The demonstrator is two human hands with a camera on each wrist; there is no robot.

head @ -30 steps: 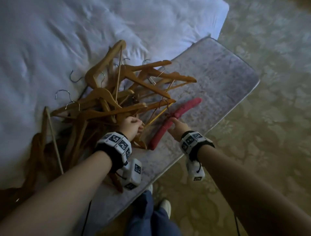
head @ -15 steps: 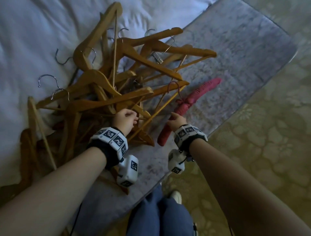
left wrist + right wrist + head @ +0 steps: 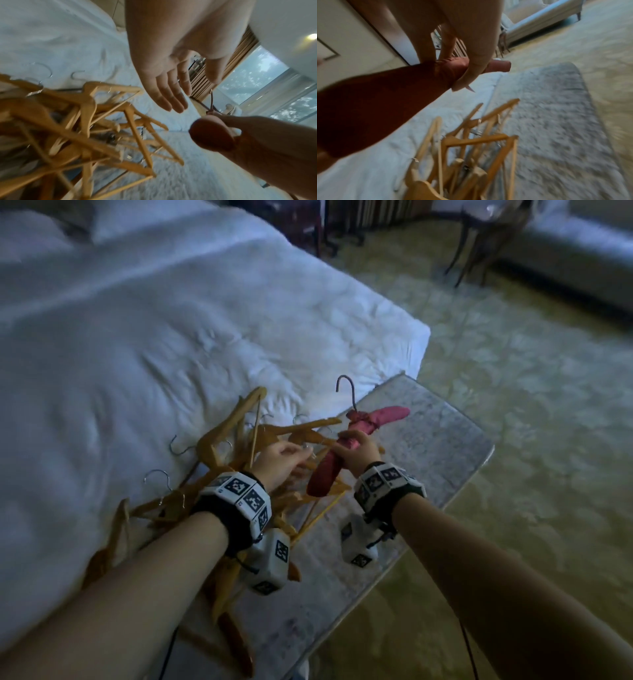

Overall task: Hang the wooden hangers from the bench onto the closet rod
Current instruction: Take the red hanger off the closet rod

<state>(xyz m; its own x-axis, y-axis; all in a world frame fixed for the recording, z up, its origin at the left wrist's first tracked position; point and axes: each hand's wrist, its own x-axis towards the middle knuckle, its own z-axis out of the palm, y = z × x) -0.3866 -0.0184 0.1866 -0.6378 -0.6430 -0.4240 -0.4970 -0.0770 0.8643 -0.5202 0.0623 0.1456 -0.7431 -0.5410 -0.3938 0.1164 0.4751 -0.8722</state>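
A tangled pile of wooden hangers (image 3: 236, 474) lies on the grey bench (image 3: 428, 446) against the bed; the same pile of wooden hangers (image 3: 82, 129) (image 3: 471, 155) shows in both wrist views. My right hand (image 3: 359, 450) grips a pink padded hanger (image 3: 363, 429) by one arm and holds it lifted above the bench, its metal hook (image 3: 346, 392) pointing up. The right wrist view has the fingers (image 3: 476, 65) curled round the pink padded hanger (image 3: 385, 94). My left hand (image 3: 284, 460) hovers over the pile with straight fingers (image 3: 171, 94), holding nothing.
A white bed (image 3: 154, 330) fills the left. Patterned carpet (image 3: 531, 422) lies to the right of the bench. A dark chair (image 3: 479, 244) and a pale sofa (image 3: 582, 248) stand at the far right. My own legs are below the bench edge.
My right hand has closed round the pink hanger and lifted it off the bench. My left hand has left the pile and opened. The head view has tilted up toward the room.
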